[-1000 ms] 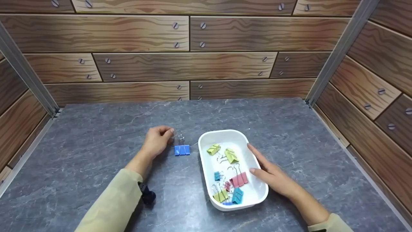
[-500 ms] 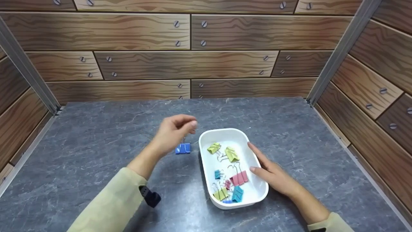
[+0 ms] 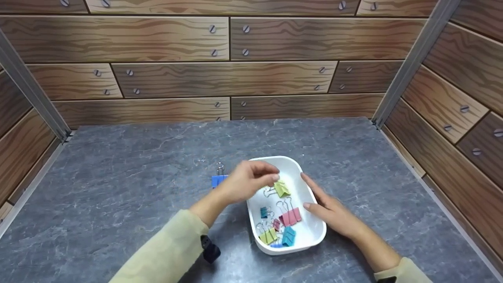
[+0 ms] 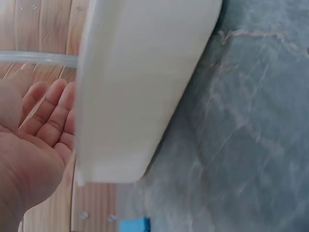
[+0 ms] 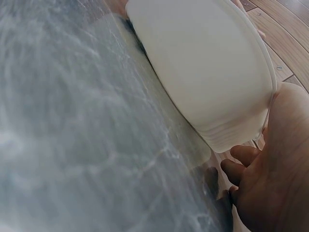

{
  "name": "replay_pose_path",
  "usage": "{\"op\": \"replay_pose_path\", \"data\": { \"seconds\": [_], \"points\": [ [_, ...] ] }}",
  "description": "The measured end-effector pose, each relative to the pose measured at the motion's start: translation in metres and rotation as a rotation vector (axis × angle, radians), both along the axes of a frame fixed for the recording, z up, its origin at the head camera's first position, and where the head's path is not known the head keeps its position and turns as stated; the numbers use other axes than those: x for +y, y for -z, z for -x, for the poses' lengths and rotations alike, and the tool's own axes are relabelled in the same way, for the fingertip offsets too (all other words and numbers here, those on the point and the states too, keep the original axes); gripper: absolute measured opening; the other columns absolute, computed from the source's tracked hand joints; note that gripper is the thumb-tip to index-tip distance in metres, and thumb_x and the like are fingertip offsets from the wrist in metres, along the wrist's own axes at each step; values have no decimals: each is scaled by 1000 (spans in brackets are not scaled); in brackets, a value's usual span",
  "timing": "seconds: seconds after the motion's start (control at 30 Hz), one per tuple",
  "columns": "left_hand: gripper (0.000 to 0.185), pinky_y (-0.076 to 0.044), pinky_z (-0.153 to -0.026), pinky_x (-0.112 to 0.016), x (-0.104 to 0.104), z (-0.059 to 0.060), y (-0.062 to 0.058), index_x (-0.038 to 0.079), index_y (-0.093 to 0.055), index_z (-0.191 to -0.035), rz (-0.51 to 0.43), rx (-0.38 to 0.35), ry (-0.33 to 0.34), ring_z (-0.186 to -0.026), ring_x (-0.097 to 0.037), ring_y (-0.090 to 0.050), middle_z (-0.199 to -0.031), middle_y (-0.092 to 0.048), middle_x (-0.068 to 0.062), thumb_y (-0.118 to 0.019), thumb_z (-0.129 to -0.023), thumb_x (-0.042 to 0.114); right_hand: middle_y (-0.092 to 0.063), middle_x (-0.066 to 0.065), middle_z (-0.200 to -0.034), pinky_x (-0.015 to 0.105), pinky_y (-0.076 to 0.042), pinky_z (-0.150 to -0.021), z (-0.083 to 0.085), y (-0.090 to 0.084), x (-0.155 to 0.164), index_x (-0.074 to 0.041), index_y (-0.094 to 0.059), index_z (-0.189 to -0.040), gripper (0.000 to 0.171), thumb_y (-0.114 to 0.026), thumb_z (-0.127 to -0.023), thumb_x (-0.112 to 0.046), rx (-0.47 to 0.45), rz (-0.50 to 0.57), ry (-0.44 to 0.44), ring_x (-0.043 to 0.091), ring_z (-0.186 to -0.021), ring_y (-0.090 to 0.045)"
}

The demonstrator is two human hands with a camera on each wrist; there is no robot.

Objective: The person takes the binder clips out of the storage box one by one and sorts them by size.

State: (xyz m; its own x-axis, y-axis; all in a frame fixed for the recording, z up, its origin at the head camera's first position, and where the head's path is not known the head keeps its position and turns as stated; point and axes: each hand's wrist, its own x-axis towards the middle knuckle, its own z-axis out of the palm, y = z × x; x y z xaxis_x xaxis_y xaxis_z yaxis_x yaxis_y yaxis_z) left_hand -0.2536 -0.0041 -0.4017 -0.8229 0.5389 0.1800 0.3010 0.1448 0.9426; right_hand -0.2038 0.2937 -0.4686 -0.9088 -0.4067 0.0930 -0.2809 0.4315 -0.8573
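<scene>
A white plastic box (image 3: 316,239) holds several binder clips. Among them are a yellow-green binder clip (image 3: 282,189), a pink binder clip (image 3: 290,217), a teal binder clip (image 3: 289,236) and a smaller teal one. My left hand (image 3: 251,182) hovers over the box's far left part, its fingers loosely bent and nothing visible in them; it hides one yellow-green clip. In the left wrist view those fingers (image 4: 50,113) are beyond the box wall. My right hand (image 3: 336,216) holds the box's right side, thumb over the rim, other fingers outside. A blue binder clip (image 3: 218,181) stands left of the box, partly covered by my left hand.
The box stands on a grey marbled tabletop (image 3: 137,177). Wood-patterned panels (image 3: 169,78) close off the back and both sides, with metal posts (image 3: 408,67) at the corners. A black strap device (image 3: 210,249) sits at the left sleeve.
My left hand has risen away from the blue binder clip and moved right, to over the box. The blue clip stays on the tabletop. My right hand and the box have stayed put.
</scene>
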Motion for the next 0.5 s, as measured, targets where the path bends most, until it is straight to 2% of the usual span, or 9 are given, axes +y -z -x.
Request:
{"op": "replay_pose_path", "data": {
  "seconds": [0.07,0.13,0.23,0.33,0.5],
  "points": [
    [21,-60,-91,-45,5,-1,5,4,-78,-119,16,2,17,-90,-13,-72,-106,-78,-14,-71,-103,16,-30,18,-171,30,-51,-102,0,0,-1,-33,-24,-170,73,-62,-108,-28,0,-5,1,37,-143,-46],
    [19,-61,-89,-37,9,-2,8,5,-78,-118,48,13,26,-90,-10,-71,-105,-78,-11,-71,-103,15,-30,17,-171,31,-52,-102,0,1,-2,-33,-23,-170,73,-62,-108,-28,-5,-6,1,37,-143,-47],
    [18,-58,-85,-26,13,-3,11,7,-79,-117,119,49,30,-90,-6,-69,-102,-78,0,-72,-103,16,-32,17,-170,33,-54,-99,0,2,-3,-35,-23,-170,75,-63,-108,-29,-21,1,7,36,-140,-50],
    [18,-57,-85,-23,18,-4,12,8,-79,-117,177,76,32,-90,-3,-68,-100,-77,6,-73,-103,18,-34,19,-169,34,-57,-95,0,2,-3,-34,-22,-170,75,-63,-108,-27,-22,12,2,37,-136,-54],
    [22,-56,-83,-22,25,-5,15,5,-80,-116,234,117,49,-88,-2,-67,-99,-78,5,-78,-100,19,-32,23,-168,35,-58,-94,0,1,-1,-31,-21,-171,74,-61,-109,-24,-29,39,-26,40,-135,-55]
  ]
}}
